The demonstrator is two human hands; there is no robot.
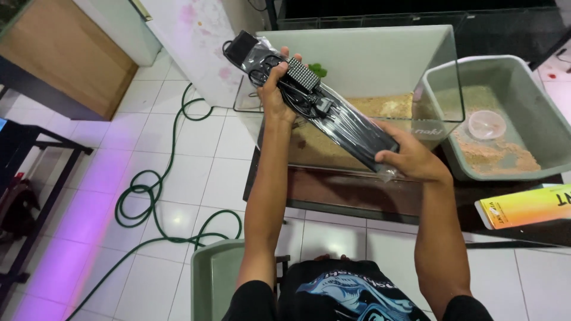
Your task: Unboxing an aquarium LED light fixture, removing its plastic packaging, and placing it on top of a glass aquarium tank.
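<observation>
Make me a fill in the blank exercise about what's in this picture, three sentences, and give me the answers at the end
1. The left hand and right hand hold a long black bar wrapped in clear ____.
2. Below the bar stands a clear glass tank whose bottom is covered with ____.
3. A long green ____ lies coiled on the white tiled floor.

Missing words: plastic; sand; hose

Glass tank and grey tub crowd the space ahead

The glass tank (357, 89) blocks the front, with the grey tub (499, 113) just beside it on the right; a green hose (160, 196) loops over the open tiled floor (196, 148) to the left, and a second tub (217, 279) stands near below.
</observation>
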